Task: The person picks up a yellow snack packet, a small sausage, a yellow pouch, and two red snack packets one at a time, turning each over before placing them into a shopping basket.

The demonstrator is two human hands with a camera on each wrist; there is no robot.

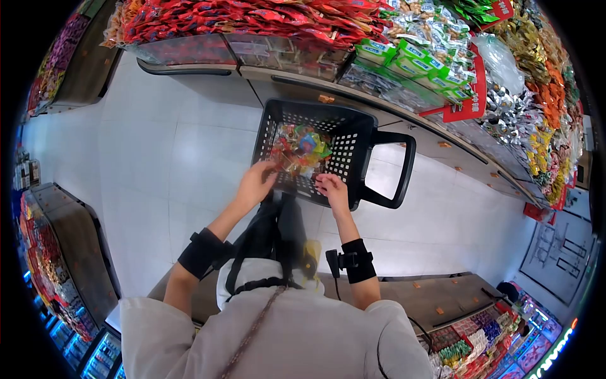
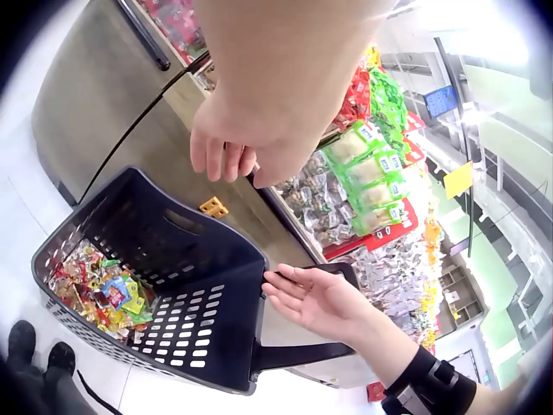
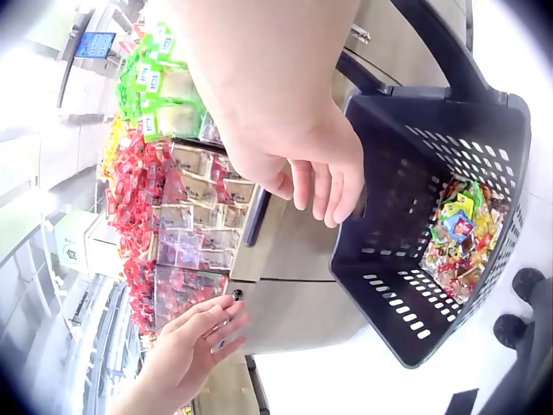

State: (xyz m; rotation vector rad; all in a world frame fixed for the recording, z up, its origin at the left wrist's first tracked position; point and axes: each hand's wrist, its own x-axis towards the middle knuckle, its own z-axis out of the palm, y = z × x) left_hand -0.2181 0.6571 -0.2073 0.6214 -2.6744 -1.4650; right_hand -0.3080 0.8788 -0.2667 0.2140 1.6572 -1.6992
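A black perforated shopping basket (image 1: pixel 356 136) stands on the floor in front of the person, its handle (image 1: pixel 404 170) swung out to the right. Small wrapped candies (image 1: pixel 300 148) lie in the bottom, with red, green, yellow and blue wrappers. My left hand (image 1: pixel 257 180) hovers over the near left rim, fingers loosely bent and holding nothing. At the near right rim is my right hand (image 1: pixel 332 188), palm partly turned up with relaxed fingers, also seen as a bare hand (image 2: pixel 320 304) in the left wrist view. Nothing shows between its fingers.
Beyond the basket runs a wood-fronted display counter (image 1: pixel 252 82), heaped with red packets (image 1: pixel 252 22), green bags (image 1: pixel 413 66) and silver-wrapped sweets (image 1: pixel 505 104). More candy shelves (image 1: pixel 66 252) stand at left and behind. The person's shoes (image 2: pixel 60 356) are close to the basket.
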